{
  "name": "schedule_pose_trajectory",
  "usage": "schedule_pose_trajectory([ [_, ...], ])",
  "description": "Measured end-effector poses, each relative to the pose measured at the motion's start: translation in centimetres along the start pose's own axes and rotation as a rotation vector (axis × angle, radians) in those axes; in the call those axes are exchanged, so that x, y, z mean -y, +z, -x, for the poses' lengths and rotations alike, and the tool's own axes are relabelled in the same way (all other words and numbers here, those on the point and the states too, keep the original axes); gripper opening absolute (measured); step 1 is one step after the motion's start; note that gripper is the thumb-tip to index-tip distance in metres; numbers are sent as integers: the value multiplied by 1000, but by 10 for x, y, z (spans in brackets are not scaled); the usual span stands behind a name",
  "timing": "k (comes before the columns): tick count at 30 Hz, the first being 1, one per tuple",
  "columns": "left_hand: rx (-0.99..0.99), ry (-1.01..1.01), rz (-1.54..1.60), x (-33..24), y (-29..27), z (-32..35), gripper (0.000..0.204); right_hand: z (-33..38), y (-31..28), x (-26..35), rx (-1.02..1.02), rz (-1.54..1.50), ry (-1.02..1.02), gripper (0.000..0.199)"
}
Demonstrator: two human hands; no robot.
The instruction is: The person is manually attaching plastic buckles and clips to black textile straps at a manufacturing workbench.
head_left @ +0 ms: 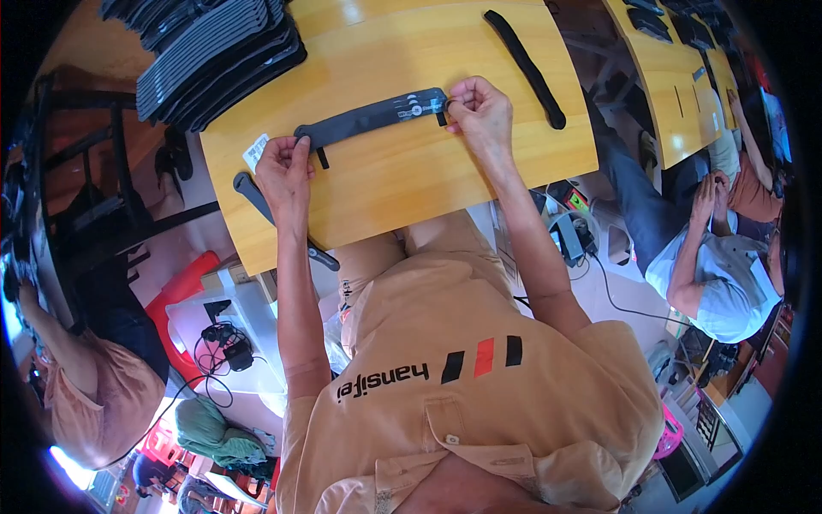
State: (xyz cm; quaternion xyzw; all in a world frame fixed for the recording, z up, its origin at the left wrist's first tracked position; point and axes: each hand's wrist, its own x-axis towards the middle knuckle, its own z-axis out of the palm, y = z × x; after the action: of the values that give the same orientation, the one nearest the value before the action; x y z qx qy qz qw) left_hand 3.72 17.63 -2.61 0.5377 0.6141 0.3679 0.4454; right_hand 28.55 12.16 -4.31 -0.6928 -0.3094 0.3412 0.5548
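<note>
A flat dark grey strap (368, 119) with pale printing near its right end is stretched between my two hands, just over the yellow table. My left hand (285, 171) pinches its left end, thumb and fingers pressed together. A white label (255, 152) sticks out beside those fingers. At the other end my right hand (482, 116) grips the strap between thumb and fingertips. Two short black tabs, a left one (323, 158) and a right one (442, 120), show below the strap's lower edge. Whether either is joined to it I cannot tell.
A tall stack of black ribbed pieces (214, 73) covers the table's far left corner. A long black strip (527, 70) lies at the right; another dark strip (255, 197) passes beneath my left forearm. The yellow table (402, 184) ends close to my lap. Other people sit at both sides.
</note>
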Motion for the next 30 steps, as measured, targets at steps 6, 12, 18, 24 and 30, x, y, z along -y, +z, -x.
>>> schedule_pose_trajectory([
  [6,13,-16,-13,-1,1,0,14,2,0,6,-21,37,-9,12],
  [12,16,-15,-12,-1,1,0,14,3,1,8,-31,34,7,12],
  [18,-13,0,-33,3,2,-2,14,2,2,4,-32,37,-13,10],
  [24,3,-13,-39,1,1,-2,13,2,3,7,-27,75,-31,9],
  [30,-13,11,-94,-1,3,-1,14,3,2,8,-36,105,-26,8],
])
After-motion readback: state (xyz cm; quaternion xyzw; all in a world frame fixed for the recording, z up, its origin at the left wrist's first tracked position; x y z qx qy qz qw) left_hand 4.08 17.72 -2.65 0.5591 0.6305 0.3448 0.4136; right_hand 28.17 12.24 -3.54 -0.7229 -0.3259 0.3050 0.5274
